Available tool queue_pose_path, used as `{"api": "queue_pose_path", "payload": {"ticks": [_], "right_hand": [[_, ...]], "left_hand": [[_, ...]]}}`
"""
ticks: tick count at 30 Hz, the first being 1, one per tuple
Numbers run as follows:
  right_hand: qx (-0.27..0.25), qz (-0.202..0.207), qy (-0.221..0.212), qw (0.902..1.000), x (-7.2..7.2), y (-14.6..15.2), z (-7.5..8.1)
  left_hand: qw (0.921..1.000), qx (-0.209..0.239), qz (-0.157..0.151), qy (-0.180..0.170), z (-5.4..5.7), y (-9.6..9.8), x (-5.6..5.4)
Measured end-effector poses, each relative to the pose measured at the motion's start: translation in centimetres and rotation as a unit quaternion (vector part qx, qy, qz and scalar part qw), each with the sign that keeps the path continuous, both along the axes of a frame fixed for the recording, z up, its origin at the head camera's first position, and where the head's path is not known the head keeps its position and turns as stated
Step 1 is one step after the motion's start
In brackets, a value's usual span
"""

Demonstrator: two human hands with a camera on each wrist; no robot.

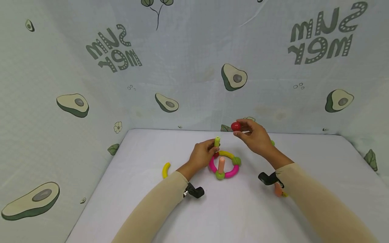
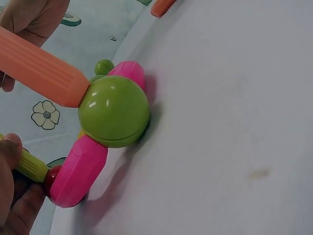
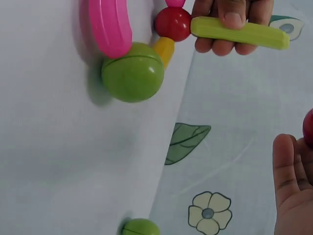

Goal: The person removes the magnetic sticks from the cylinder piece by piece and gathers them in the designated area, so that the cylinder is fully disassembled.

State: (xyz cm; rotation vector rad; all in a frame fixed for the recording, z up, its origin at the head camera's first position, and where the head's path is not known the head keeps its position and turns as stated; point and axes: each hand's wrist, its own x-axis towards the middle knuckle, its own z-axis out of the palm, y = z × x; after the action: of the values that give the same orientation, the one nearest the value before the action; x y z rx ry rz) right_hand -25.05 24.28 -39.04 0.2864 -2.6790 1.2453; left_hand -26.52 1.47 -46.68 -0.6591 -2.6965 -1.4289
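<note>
In the head view, my left hand [image 1: 200,156] pinches an upright yellow-green stick [image 1: 217,141]. The right wrist view shows that stick's end on a red ball [image 3: 173,23] of a toy ring. The ring joins pink curved pieces [image 1: 232,171], a yellow curved piece [image 1: 226,154], green balls [image 1: 236,161] and that red ball. An orange stick [image 1: 221,165] rises from the ring's near green ball [image 1: 220,175]. Above and right of the ring, my right hand [image 1: 256,137] holds a loose red ball [image 1: 235,126] at its fingertips, close to the yellow-green stick's upper end.
A loose yellow curved piece [image 1: 165,170] lies left of the ring, beside my left forearm. Behind my right wrist sits another green ball [image 1: 272,143]. An orange piece [image 1: 278,189] and a bit of yellow show under my right sleeve. Patterned cloth hangs behind the white table [image 1: 243,212].
</note>
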Motion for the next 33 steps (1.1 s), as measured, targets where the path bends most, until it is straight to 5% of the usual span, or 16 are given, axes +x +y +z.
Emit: {"api": "queue_pose_path", "payload": {"ticks": [20, 33], "right_hand": [[0.056, -0.056, -0.037, 0.9961, 1.2, 6.4, 0.5], [0.097, -0.097, -0.057, 0.9889, 1.2, 11.6, -1.3]], "left_hand": [[1.0000, 0.000, 0.004, -0.004, -0.1, 0.0, 0.0], [0.9999, -0.004, 0.004, -0.009, -0.1, -0.1, 0.0]]}}
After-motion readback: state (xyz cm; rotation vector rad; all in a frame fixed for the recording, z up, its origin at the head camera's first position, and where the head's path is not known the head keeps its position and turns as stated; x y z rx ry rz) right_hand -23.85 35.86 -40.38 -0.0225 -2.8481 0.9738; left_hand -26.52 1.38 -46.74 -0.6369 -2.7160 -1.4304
